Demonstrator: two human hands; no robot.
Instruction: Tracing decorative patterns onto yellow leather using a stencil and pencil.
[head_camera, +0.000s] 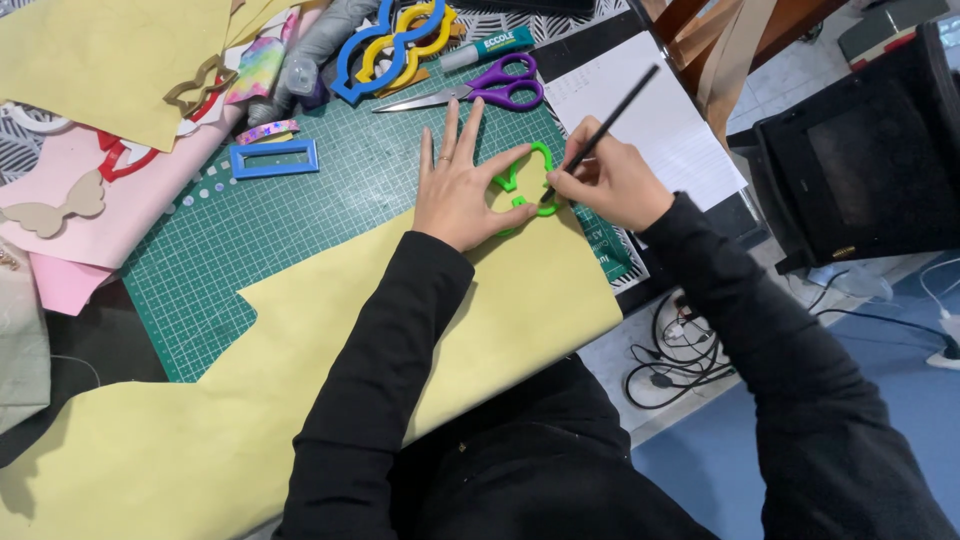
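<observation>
On the green cutting mat (300, 230), the left hand (462, 190) presses flat, fingers spread, on a green stencil (527, 180) lying over yellow paper (500, 310). The right hand (605, 180) pinches a black pencil (610, 118), tip at the stencil's right edge. No traced line shows; the outline looks unfinished, cutting undone.

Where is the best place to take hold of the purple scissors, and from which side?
Grip the purple scissors by the two finger loops at their right end, coming from the right or above. They lie flat on the green cutting mat, blades closed and pointing left, with the loops free of other things.
</observation>
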